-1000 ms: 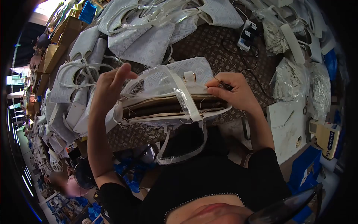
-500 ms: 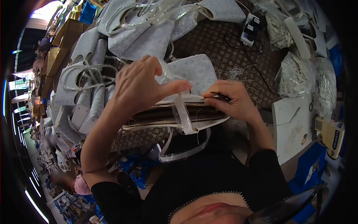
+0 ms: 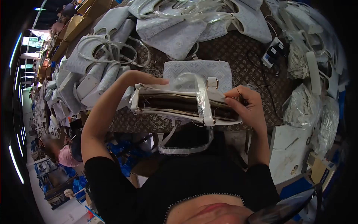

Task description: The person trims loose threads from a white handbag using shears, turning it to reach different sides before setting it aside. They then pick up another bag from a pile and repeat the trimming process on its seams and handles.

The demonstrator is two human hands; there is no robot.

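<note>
A white patterned handbag (image 3: 175, 115) stands open at the top in front of me, showing its brown lining and gold zip. A clear-wrapped strap (image 3: 203, 102) crosses its mouth, and loose threads hang at the rim. My left hand (image 3: 147, 78) lies along the bag's far left side, one digit stretched out; its other fingers are mostly hidden. My right hand (image 3: 248, 104) pinches the far right rim. Tucked in that palm is a small dark tool, thread snips (image 3: 243, 99) by its look. The bag's flat patterned panel (image 3: 186, 71) spreads out behind it.
White patterned bags (image 3: 167, 33) are heaped at the back, and more bags (image 3: 97, 86) lie left. A power strip (image 3: 269, 56) with its cable lies right of centre. Plastic-wrapped pieces (image 3: 298, 106) sit at the right. Another person in pink (image 3: 69, 156) is at far left.
My left hand has dropped from above the bag to its far left side. A buckled tab now shows behind the rim. My right hand remains at the rim; the view has shifted.
</note>
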